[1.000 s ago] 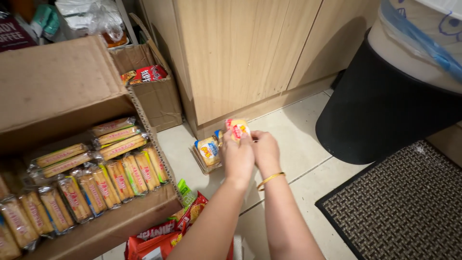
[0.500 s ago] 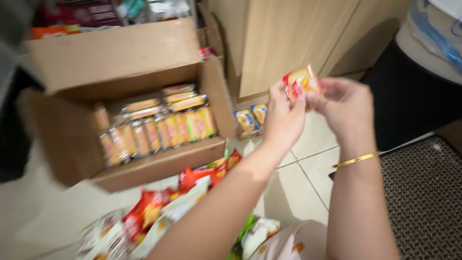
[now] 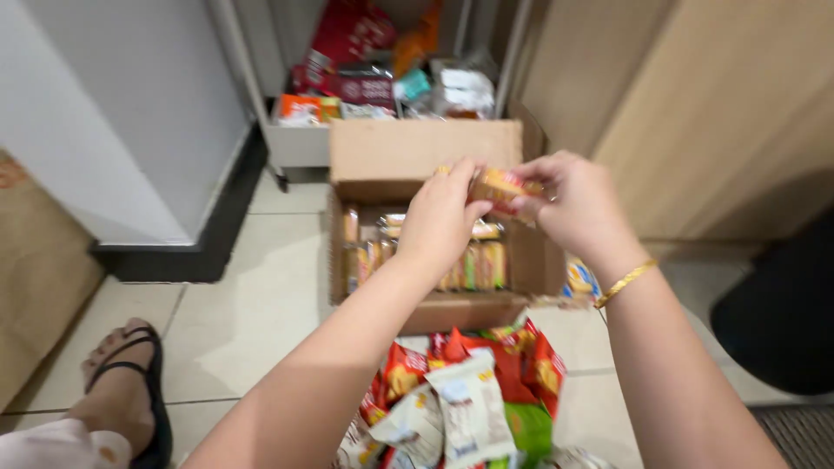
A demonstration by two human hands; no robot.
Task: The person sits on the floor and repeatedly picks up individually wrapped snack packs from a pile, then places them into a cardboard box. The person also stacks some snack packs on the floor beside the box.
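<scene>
Compared with the frame half a second earlier, both hands have shifted from beside the cardboard box [image 3: 426, 156] to directly above it, and the view has swung so the box now sits at centre with its back flap upright.

At far left, a brown paper surface [image 3: 39, 269] leans against the grey wall; below it a foot in a black sandal [image 3: 130, 382] rests on the tiled floor [image 3: 252, 287], which suggests the person sits or squats low to reach things at floor level. Behind the box, a low open shelf [image 3: 300, 143] holds a jumble of red, orange and white packages.

Left hand [image 3: 439, 221]: fingers curled, the grip closed on the near end of a small orange-and-yellow snack packet [image 3: 499, 184]. Right hand [image 3: 578, 204]: fingertips pinched on the far end of the same packet, a gold bangle [image 3: 624, 282] on the wrist. Held by both ends, the packet stays level over the box opening, in line with the rows of similar packets [image 3: 469, 265] standing on edge inside; motion blur hides finer detail.

Below the forearms lies a loose heap of red, white and green snack bags [image 3: 469, 399], kept within arm's reach of the box. At right stand wooden cabinet fronts [image 3: 695, 113] and a dark bin [image 3: 782, 321].
</scene>
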